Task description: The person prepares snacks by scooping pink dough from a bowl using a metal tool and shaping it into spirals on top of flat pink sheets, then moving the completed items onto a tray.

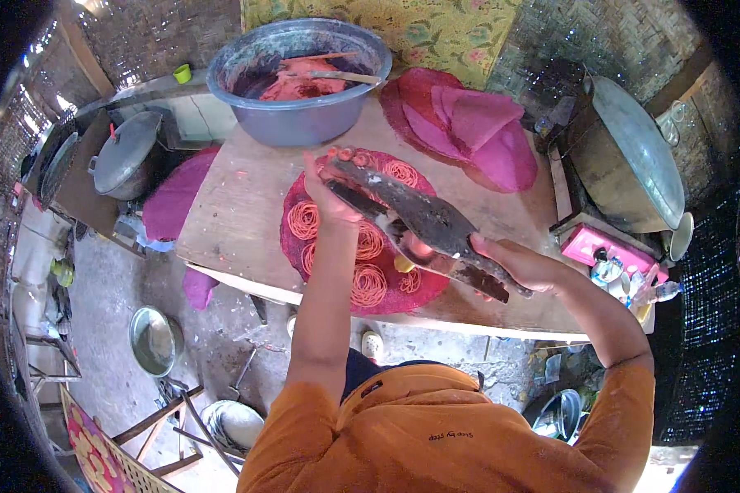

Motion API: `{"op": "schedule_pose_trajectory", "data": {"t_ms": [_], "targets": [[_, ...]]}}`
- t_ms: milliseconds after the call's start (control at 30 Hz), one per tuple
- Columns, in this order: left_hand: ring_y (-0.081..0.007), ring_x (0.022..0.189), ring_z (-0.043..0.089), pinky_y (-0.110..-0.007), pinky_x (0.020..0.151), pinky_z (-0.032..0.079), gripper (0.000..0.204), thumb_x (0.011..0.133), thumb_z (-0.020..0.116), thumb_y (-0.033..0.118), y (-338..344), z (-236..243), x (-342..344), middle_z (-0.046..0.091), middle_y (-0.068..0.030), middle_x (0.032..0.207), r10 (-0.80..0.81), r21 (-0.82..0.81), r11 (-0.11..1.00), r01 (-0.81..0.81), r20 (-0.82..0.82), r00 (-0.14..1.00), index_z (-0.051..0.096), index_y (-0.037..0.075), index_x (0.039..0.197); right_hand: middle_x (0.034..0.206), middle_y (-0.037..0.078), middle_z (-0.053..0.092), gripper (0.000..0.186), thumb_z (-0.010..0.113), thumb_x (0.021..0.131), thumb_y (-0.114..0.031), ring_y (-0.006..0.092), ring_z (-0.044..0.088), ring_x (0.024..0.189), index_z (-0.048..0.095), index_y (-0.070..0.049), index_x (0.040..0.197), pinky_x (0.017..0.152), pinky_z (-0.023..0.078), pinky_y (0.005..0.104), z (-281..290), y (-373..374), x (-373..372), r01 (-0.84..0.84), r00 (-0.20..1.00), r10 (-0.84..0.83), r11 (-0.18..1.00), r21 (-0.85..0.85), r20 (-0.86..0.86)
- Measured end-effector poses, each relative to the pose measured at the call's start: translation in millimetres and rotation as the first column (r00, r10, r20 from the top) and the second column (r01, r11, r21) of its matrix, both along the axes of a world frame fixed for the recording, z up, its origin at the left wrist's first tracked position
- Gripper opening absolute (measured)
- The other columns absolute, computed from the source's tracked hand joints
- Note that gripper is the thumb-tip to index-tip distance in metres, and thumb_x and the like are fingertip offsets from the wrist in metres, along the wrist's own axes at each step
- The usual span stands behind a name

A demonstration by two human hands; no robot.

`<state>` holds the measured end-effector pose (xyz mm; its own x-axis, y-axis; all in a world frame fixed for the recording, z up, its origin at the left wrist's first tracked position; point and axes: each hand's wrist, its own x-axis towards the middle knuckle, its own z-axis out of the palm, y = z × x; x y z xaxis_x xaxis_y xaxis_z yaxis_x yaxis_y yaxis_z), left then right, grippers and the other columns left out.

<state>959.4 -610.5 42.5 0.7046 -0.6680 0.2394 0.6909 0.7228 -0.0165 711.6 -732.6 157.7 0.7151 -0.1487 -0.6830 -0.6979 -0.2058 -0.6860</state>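
Both of my hands are on a dark, worn press tool (407, 209) made of two long arms, with something pink between them near the middle. My left hand (333, 185) is wrapped round its upper left end; my right hand (518, 267) grips the lower right end. A yellowish cylinder (403, 263) shows under the tool, partly hidden. Below it lies a round magenta mat (296, 255) on the wooden table (214, 230), carrying several coils of pink strands (368, 286).
A purple tub (296, 119) of pink dough and sticks sits at the back, beside stacked magenta mats (489, 140). Large pots stand left (127, 156) and right (625, 156). A pink tray (592, 242) with bottles is at right. Basins (154, 343) and a folding chair rest on the floor.
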Motion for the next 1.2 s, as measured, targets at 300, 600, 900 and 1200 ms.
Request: {"op": "schedule_pose_trajectory", "data": {"t_ms": [300,600,900,1200], "targets": [[-0.0225,0.075,0.054,-0.041,0.064,0.048,0.052,0.09,0.032,0.058,-7.2,-13.0,-7.8,0.054,-0.0028,0.076,0.016,-0.031,0.999,-0.017,-0.02,1.0,0.055,0.014,0.076,0.063,0.005,0.058,0.079,0.034,0.081,-0.075,0.0132,0.057,0.054,0.064,-0.002,0.084,0.047,0.044,0.0271,15.6,-5.7,-9.1,-0.001,1.0,-0.002,0.991,-0.134,-0.025],[-0.019,0.068,0.051,-0.039,0.059,0.046,0.042,0.093,0.032,0.048,12.9,-4.4,-21.0,0.052,0.0008,0.071,0.142,0.153,0.978,-0.142,0.01,0.99,0.051,0.016,0.074,0.072,0.009,0.064,0.069,0.036,0.088,-0.064,0.0148,0.061,0.058,0.061,0.0,0.091,0.052,0.048,0.0276,-1.6,-3.8,-16.0,-0.086,0.996,0.086,0.996,0.007,-0.02],[-0.0192,0.067,0.051,-0.037,0.064,0.045,0.044,0.093,0.036,0.048,-17.4,-43.1,-4.6,0.052,-0.0007,0.066,-0.012,-0.068,0.998,0.015,0.038,0.999,0.05,0.014,0.069,0.066,0.004,0.058,0.068,0.038,0.085,-0.067,0.0115,0.055,0.056,0.062,-0.004,0.094,0.051,0.045,0.0268,-58.7,-18.0,-16.3,0.041,0.999,-0.038,0.991,-0.131,0.027],[-0.024,0.067,0.05,-0.046,0.075,0.044,0.047,0.092,0.032,0.049,-43.1,1.1,8.6,0.051,-0.0051,0.069,-0.008,-0.007,1.0,0.008,0.008,1.0,0.051,0.012,0.069,0.068,0.004,0.058,0.07,0.032,0.084,-0.071,0.0117,0.055,0.053,0.057,-0.009,0.104,0.048,0.045,0.0244,-12.5,-48.4,7.8,0.092,0.995,-0.091,0.995,0.025,-0.043]]}}
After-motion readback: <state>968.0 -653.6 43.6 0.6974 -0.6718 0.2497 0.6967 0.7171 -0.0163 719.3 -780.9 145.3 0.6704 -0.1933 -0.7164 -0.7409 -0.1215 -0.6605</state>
